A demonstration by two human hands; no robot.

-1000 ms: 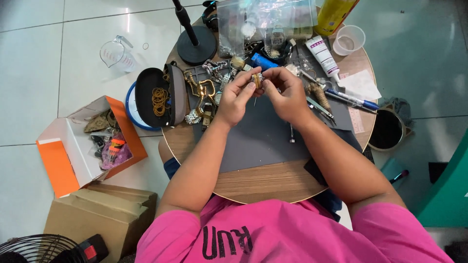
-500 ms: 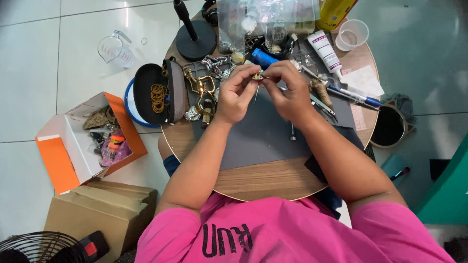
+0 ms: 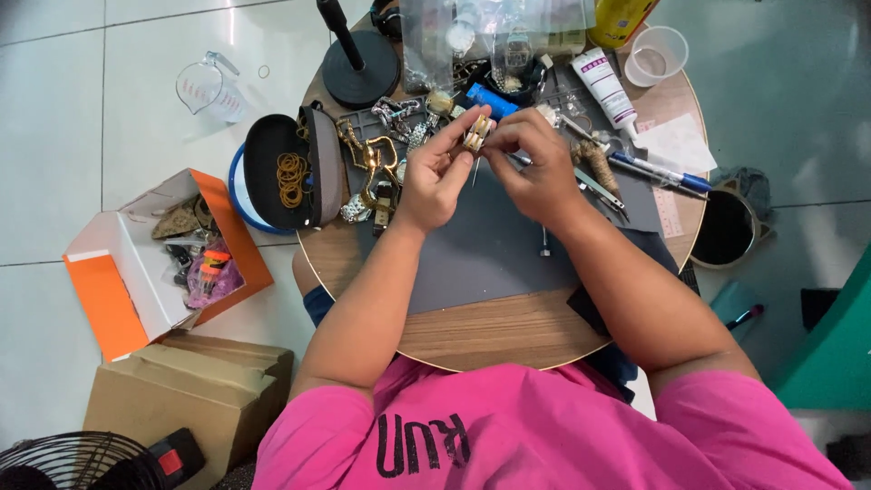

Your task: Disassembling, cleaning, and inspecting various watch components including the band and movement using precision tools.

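Gold-coloured clasp piece (image 3: 478, 132), seemingly small, light, rigid and slippery, is being pinched at its edges by left hand (image 3: 438, 172) and right hand (image 3: 535, 168)

Both forearms were extended forward, converging at the wrists. The left hand (image 3: 434, 177) and right hand (image 3: 537, 168) were held close together, raised, fingers (image 3: 458, 127) curled inward and pinched tip to tip.
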